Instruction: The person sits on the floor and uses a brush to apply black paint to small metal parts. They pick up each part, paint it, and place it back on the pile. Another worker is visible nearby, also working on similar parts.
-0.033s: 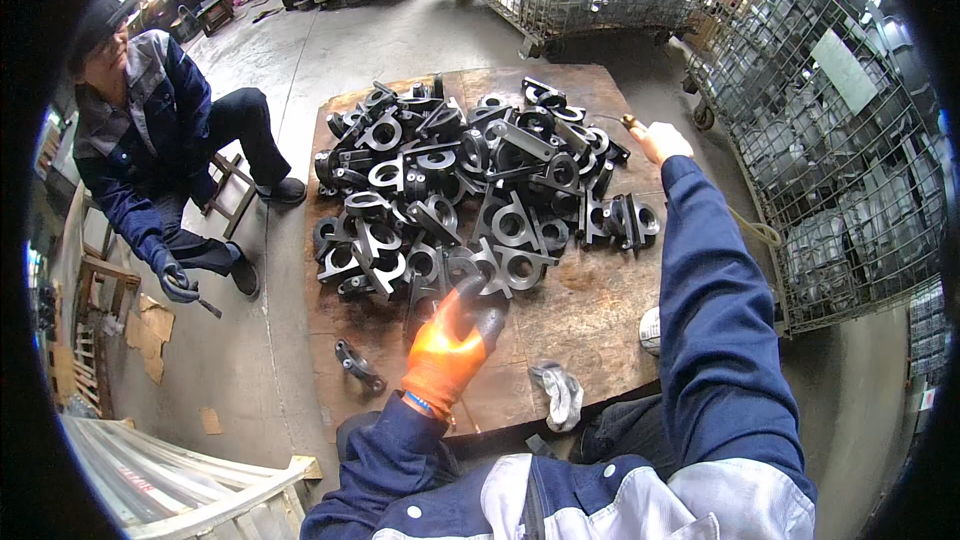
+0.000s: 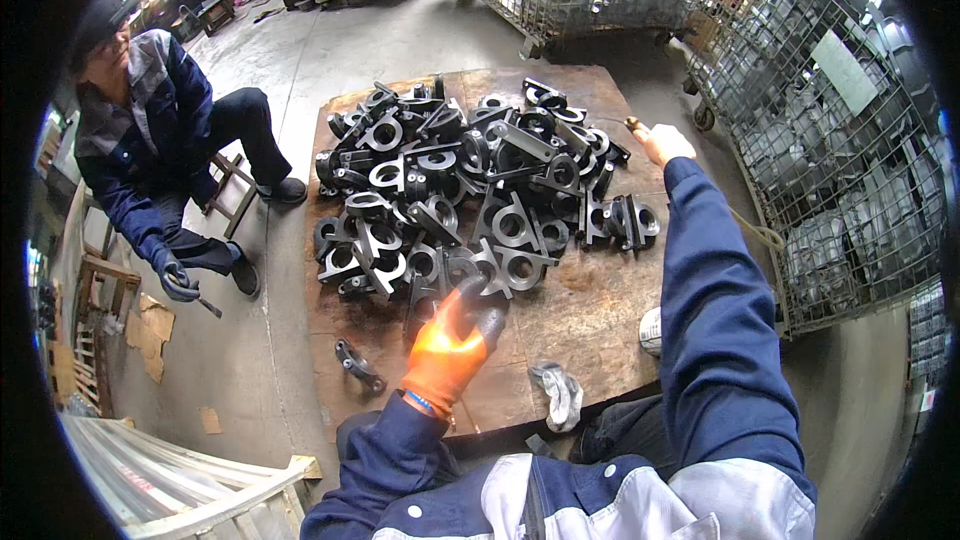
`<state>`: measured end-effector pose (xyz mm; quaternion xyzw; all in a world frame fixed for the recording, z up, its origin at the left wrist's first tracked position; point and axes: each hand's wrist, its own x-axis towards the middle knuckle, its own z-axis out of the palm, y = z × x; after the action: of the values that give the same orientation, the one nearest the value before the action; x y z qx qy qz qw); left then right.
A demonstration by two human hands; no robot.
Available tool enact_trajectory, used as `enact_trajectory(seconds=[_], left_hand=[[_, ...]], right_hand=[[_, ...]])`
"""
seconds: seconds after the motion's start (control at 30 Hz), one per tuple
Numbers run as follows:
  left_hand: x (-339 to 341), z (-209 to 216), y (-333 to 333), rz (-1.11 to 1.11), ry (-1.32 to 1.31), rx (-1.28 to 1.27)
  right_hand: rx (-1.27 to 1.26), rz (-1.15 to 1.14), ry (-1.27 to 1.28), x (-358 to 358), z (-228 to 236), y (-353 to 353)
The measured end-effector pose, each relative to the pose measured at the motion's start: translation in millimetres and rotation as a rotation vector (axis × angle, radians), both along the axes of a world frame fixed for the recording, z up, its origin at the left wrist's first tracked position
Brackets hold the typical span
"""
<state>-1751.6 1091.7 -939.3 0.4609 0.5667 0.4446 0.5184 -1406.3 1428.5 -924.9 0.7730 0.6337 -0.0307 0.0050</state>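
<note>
Barely anything's moved since the last frame — just my right hand (image 2: 668,146) nudged a hair rightward, while my left hand (image 2: 447,350) stayed put. Looks to me like the step in hand is handling the metal brackets (image 2: 523,270), heaped on the wooden bench (image 2: 590,320), from the near edge of the pile. I'd guess the next move calls for a steady left and bringing the brass-tipped tool (image 2: 632,124) in closer. Right arm's stretched out past the pile, fingers curled round that tool. Left's in an orange glove, reaching forward, dark fingers bent over the nearest brackets — can't tell whether they've actually got hold of one.
</note>
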Motion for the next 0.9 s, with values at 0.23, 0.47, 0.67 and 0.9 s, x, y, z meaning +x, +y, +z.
enact_trajectory(seconds=[0.23,0.47,0.67,0.9], left_hand=[[7.6,-5.4,2.1,-0.027,-0.033,-0.017],[13.7,-10.5,5.0,-0.050,0.105,0.014],[15.8,-5.5,-3.2,-0.091,0.049,0.024],[17.4,1.5,-20.0,-0.320,0.457,-0.028]], right_hand=[[-0.049,0.298,-0.001,0.9,5.1,-3.1],[-0.229,0.540,0.264,-63.8,43.9,-81.3],[-0.204,0.397,0.055,-34.2,69.4,-97.1],[-0.122,0.424,-0.003,-11.6,67.9,-86.2]])
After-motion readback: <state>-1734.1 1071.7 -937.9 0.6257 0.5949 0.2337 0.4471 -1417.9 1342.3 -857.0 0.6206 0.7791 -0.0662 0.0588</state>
